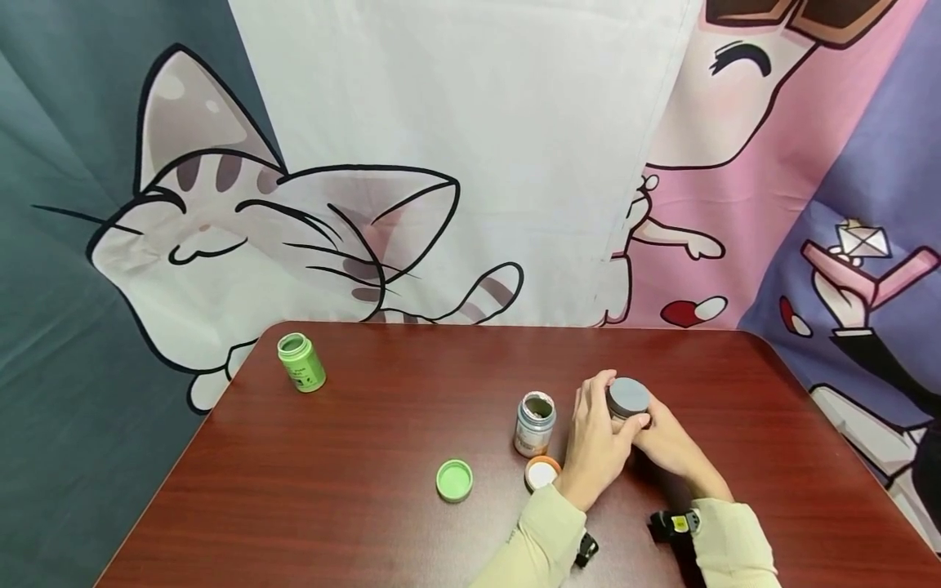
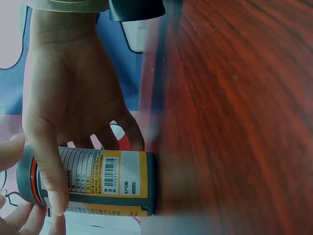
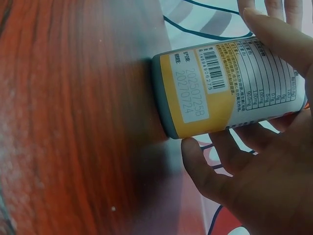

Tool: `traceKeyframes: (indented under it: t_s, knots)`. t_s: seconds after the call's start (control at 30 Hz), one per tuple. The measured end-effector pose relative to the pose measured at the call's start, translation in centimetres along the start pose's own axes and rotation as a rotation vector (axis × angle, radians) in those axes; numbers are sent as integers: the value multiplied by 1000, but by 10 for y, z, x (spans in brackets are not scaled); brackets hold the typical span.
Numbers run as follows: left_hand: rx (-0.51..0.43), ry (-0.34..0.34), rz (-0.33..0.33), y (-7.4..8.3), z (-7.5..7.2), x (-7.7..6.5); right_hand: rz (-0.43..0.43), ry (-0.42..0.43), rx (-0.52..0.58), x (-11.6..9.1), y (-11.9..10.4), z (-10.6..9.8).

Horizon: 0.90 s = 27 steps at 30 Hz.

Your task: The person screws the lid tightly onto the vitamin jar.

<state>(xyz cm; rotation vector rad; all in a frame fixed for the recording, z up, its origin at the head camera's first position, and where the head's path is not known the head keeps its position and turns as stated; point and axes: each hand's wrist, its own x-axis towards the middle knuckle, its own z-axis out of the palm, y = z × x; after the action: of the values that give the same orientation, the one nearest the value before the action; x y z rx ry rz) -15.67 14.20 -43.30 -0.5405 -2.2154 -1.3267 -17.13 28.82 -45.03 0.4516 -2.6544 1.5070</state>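
A small supplement bottle with a yellow and white label stands roughly upright between both hands at the right of the table. Its grey lid sits on top, and an orange ring shows beneath it in the left wrist view. My right hand grips the bottle body, thumb across the label and fingers behind. The fingers of my left hand are curled about the lid. Whether the bottle's base touches the table is hard to tell. Just left of my left hand stands an uncapped grey-and-orange bottle.
An orange-rimmed cap lies by my left wrist, with a green cap farther left. At the table's far left corner is an uncapped green bottle. The brown wooden table meets a printed cartoon curtain behind.
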Motion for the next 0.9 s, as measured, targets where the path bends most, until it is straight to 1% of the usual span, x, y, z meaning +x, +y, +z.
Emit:
traceKeyframes:
  t_s: [0.17,0.33,0.4,0.5,0.6,0.67,0.9]
  knots:
    - [15,4,-3,-2,0,1,4,2,-9,-1,-1,0]
    - [-18,-25,-51,-2,-1,1,8,-4,24,-2,-1,1]
    - [-38,-45,-64,-2,-2,1,13,-9,39,-2,0,0]
    - [-70,-94,-73,-3,-4,3,20,-11,41,-1,0,1]
    - [-100,-145,-74,-4,-6,3,29,-13,30,-2,0,0]
    - [-110,-162,-74,-5,-7,4,29,-13,15,-2,-1,0]
    - [-62,-193,-86,-5,-8,4,28,-16,-3,-1,-5,-1]
